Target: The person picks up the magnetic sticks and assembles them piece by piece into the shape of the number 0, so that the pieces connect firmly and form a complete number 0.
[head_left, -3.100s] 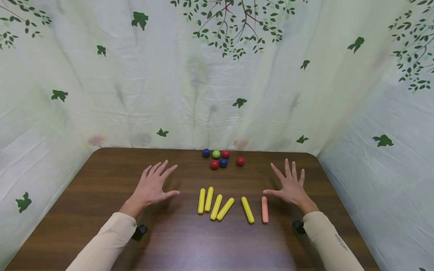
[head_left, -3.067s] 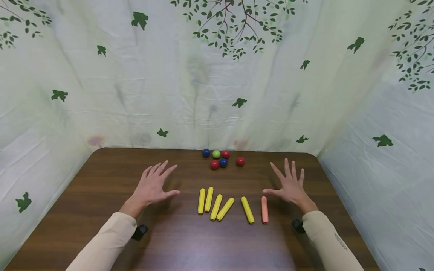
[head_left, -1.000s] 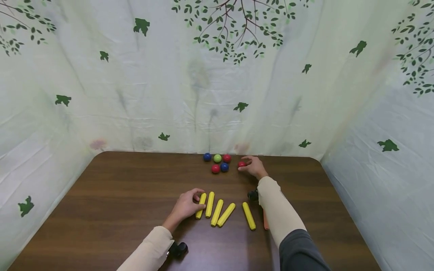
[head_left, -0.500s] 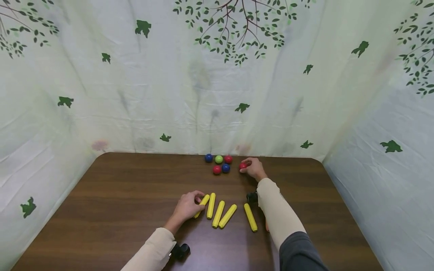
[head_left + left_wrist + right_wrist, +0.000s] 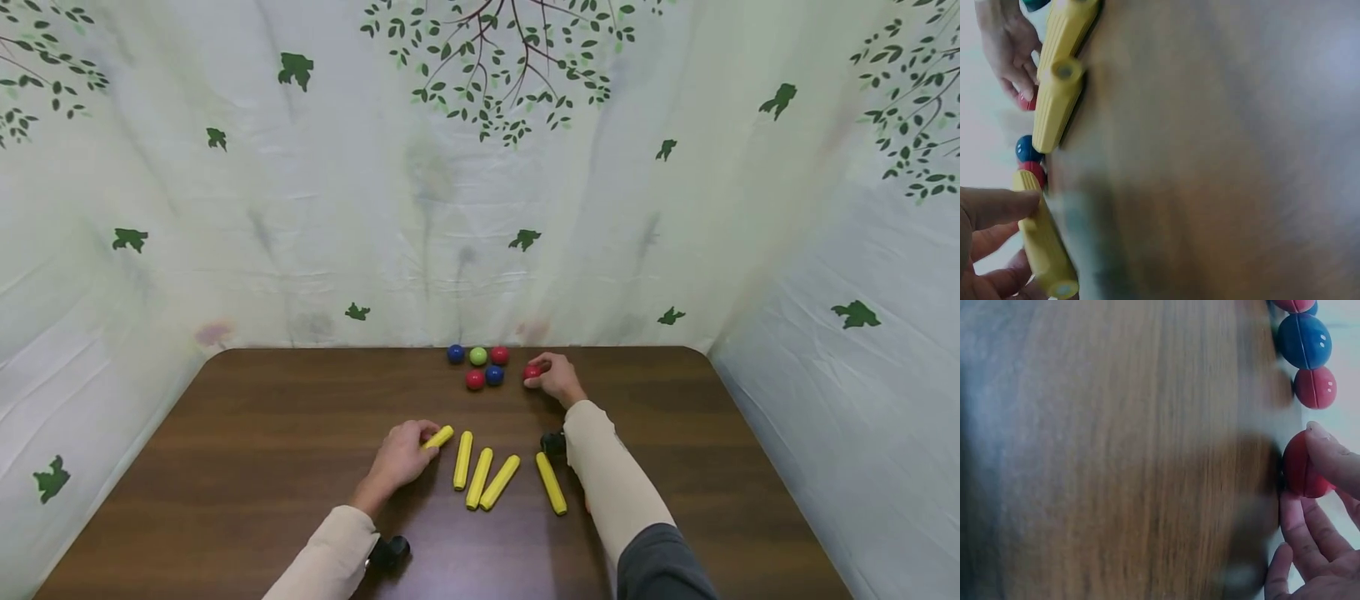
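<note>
My left hand (image 5: 397, 457) grips the leftmost yellow stick (image 5: 438, 437) between thumb and fingers. In the left wrist view this yellow stick (image 5: 1047, 250) has ribbed sides and slants close over the table, its near end poking out below the thumb. Farther back, my right hand (image 5: 558, 379) pinches a glossy red ball (image 5: 531, 372) from its right side. The right wrist view shows the thumb on top of that red ball (image 5: 1297, 465), which has a seam round it, and fingers beneath.
Several yellow sticks (image 5: 479, 479) lie mid-table, one (image 5: 551, 483) apart beside the right sleeve. That sleeve hides nearly all of a pinkish stick. Left of the held ball sit a green ball (image 5: 477, 357), blue balls (image 5: 494, 375) and red balls (image 5: 475, 380), near the table's back edge and cloth wall.
Both hands, spread apart and holding nothing at first, came in to the stick and the red ball. The held stick has since turned clockwise and shifted slightly left; the ball stays about in place.
</note>
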Available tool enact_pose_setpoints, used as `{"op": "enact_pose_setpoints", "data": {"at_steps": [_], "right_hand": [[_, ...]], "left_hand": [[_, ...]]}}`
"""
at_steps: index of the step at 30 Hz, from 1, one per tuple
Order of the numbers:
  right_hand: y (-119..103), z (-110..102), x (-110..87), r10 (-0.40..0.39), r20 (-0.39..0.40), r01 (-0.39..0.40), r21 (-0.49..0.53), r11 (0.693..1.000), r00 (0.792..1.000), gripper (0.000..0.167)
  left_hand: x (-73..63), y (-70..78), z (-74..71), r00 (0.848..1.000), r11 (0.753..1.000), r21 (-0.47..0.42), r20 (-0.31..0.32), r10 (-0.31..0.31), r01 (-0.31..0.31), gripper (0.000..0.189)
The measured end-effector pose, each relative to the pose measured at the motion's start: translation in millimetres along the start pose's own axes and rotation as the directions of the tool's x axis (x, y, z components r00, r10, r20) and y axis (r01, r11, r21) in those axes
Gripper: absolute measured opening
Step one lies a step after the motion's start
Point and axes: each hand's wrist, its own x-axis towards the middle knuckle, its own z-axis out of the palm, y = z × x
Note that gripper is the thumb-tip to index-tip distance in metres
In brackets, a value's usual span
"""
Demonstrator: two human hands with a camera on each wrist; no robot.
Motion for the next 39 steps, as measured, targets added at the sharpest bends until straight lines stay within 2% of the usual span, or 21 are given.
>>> {"op": "enact_pose_setpoints", "data": {"at_steps": [3,5,9,11,17,22,31,39], "right_hand": [[-1,-1,-0.5,0.005,0.000,-0.005,0.000,1.000,1.000,0.035],[-1,-1,-1.4,0.004,-0.001,-0.004,-0.007,1.000,1.000,0.035],[1,1,-2.5,-0.009,-0.003,0.009,-0.012,1.000,1.000,0.034],[2,2,-3.1,-0.016,-0.002,0.016,-0.004,1.000,1.000,0.034],[3,5,-5.9,-0.010,0.005,0.010,0.021,1.000,1.000,0.033],[2,8,-7.2,0.000,0.028,-0.001,0.067,0.998,1.000,0.035],[4,6,-4.4,0.014,0.020,-0.016,0.106,0.994,1.000,0.034],[5,-2,-3.9,0.021,0.028,-0.024,0.103,0.994,0.999,0.034]], "left_hand": [[12.4,3.7,-4.5,0.999,0.998,0.043,-0.003,0.035,-0.034,0.024],[22.7,7.2,-5.7,0.999,0.997,0.052,0.017,0.050,-0.051,0.023],[46.3,10.3,-3.5,0.993,0.996,-0.020,0.073,0.092,-0.090,0.025],[57.8,10.3,-0.7,0.990,0.994,-0.065,0.100,0.098,-0.091,0.027],[82.2,13.8,9.9,0.975,0.989,-0.140,0.210,0.080,-0.051,0.027],[90.0,17.3,18.0,0.965,0.990,-0.143,0.258,0.054,-0.017,0.021],[96.8,21.8,29.6,0.956,0.979,-0.194,0.269,0.118,-0.066,0.023],[98.2,20.9,33.7,0.956,0.968,-0.250,0.272,0.107,-0.038,0.022]]}}
